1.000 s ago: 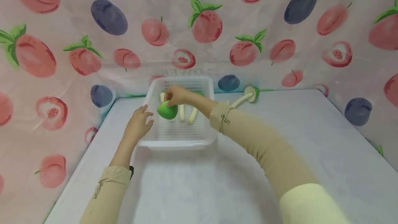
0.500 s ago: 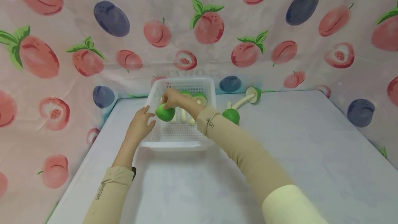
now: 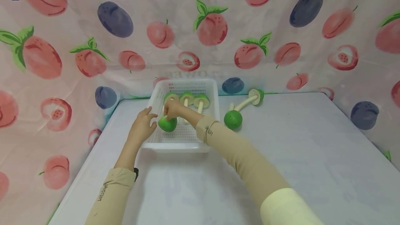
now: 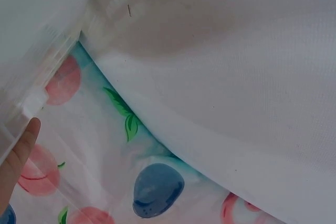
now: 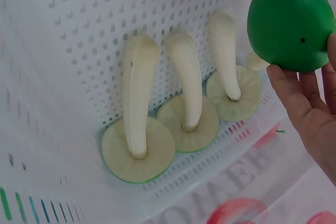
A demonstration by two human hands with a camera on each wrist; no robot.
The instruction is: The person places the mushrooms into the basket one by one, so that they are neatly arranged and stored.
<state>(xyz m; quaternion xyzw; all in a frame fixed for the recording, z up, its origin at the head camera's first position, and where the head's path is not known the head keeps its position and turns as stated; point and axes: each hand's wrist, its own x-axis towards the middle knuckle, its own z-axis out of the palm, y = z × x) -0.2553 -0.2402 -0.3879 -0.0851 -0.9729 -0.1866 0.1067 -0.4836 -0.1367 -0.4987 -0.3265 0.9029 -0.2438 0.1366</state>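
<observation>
My right hand (image 3: 173, 109) holds a toy mushroom by its green cap (image 3: 167, 124), low over the left part of a white perforated plastic basket (image 3: 179, 146). In the right wrist view the fingertips meet the edge of the green cap (image 5: 291, 22); its stem is mostly hidden. Behind it, three green-capped mushrooms with pale stems (image 5: 140, 87) lie side by side in the basket, caps toward the back wall. My left hand (image 3: 141, 125) rests at the basket's left rim, fingers spread, and in the left wrist view one finger (image 4: 26, 142) lies along the basket's side.
Two more mushrooms lie on the white table (image 3: 297, 141) right of the basket: one with its green cap (image 3: 233, 119) toward me, the other with its cap (image 3: 256, 97) at the back. A fruit-printed cloth (image 3: 200, 27) hangs behind the table and along its left side.
My right hand has moved down and slightly toward me with the mushroom, uncovering the three in the basket. Both table mushrooms now show clear of my right sleeve. My left hand stays at the rim.
</observation>
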